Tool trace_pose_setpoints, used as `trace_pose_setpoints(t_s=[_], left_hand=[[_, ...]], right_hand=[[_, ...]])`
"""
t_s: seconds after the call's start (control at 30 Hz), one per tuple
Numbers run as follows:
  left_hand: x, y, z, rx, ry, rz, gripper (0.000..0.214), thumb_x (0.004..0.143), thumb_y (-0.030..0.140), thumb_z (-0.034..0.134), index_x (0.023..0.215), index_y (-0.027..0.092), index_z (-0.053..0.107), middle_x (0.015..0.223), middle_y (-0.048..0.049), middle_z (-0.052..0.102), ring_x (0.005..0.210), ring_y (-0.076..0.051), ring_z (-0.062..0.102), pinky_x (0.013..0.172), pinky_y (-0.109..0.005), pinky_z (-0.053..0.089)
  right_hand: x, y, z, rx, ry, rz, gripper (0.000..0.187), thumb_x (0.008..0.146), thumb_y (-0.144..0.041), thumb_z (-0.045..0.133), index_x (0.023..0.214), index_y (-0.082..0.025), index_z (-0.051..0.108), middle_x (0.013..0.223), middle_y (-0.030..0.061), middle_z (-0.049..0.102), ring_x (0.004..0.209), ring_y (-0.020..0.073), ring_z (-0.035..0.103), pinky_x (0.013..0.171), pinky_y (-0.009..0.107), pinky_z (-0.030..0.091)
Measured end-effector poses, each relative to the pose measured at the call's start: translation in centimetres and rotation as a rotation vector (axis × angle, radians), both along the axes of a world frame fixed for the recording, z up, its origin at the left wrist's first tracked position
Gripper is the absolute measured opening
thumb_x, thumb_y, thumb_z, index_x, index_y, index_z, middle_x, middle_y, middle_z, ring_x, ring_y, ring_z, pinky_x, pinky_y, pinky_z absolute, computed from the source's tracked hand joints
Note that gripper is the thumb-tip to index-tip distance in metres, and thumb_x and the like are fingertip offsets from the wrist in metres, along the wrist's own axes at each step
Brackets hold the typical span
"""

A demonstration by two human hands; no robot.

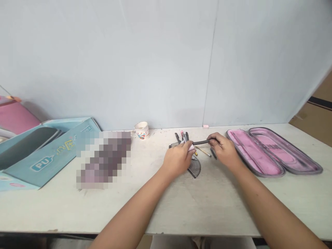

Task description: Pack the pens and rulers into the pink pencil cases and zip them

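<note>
A dark, slender pen-like stick (201, 142) is held level between my hands above the table. My right hand (223, 149) pinches its right end with thumb and fingertips. At its other end, my left hand (177, 157) is closed around it, with a small whitish piece (191, 148) between thumb and fingers; I cannot tell whether this is cloth or an eraser. Behind and beneath the hands lie several pens and pencils, among them a black pen (177, 137) and a short dark piece (213, 153). A smudged, clear protractor (196, 167) lies below my left hand, partly covered by it.
An open pink pencil case (261, 155) with smudged dark edges lies at right. Left stand a light-blue box (49, 162) holding a dark case, and a blurred-out object (103, 162). A paper cup (142, 130) and a small pink block (205, 127) sit near the wall.
</note>
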State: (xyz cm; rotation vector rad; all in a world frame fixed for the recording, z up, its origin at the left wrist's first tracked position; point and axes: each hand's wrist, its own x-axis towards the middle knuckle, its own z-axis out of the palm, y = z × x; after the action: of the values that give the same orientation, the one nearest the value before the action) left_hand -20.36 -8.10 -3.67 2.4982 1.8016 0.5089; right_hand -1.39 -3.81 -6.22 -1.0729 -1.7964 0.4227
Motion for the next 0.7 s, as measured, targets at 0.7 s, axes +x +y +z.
trace_pose_setpoints(t_s=[0.7], left_hand=[[0.2, -0.7, -1.4, -0.019, -0.016, -0.078, 0.037, 0.088, 0.037, 0.033, 0.119, 0.023, 0.047, 0.097, -0.011, 0.063, 0.082, -0.025, 0.059, 0.068, -0.033, 0.041]], right_hand=[[-1.1, -1.3, 0.4, -0.145, -0.147, 0.165, 0.028, 0.086, -0.039, 0.036, 0.073, -0.021, 0.053, 0.061, -0.0019, 0.056, 0.058, 0.0122, 0.051, 0.059, 0.024, 0.038]])
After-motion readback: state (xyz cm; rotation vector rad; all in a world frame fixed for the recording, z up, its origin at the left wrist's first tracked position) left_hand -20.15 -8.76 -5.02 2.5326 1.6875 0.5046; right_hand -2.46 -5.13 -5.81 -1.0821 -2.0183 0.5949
